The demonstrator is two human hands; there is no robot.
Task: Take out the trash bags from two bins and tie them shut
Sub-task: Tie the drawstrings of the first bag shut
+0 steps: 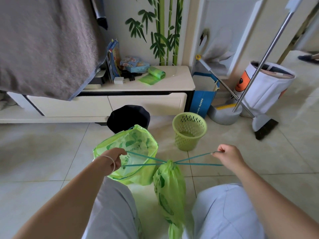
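1. Head view, and two green trash bags are out on the floor. The cinched bag [170, 185] hangs between the knees, its neck gathered tight; the open bag [131, 152] sits just behind it to the left, mouth wide.
2. Two bins at the far side: a dark bin [128, 118] right behind the open bag, and a green slotted bin [189, 131] to its right, standing apart.
3. Two hands at work. The left hand [114, 159] is clenched round the blue drawstrings [146, 161] on the left; the right hand [227, 155] pinches the drawstring ends on the right. The cords run taut and cross at the cinched bag's neck.
4. One bracelet [110, 160] on the left wrist.
5. One roll of green bags [155, 73] lies on the white cabinet [181, 80] at the far wall.
6. Pale tiled floor [43, 152] throughout. Bamboo painted on the wall [164, 28], a grey blanket [43, 40] far left, one broom [264, 128] far right.
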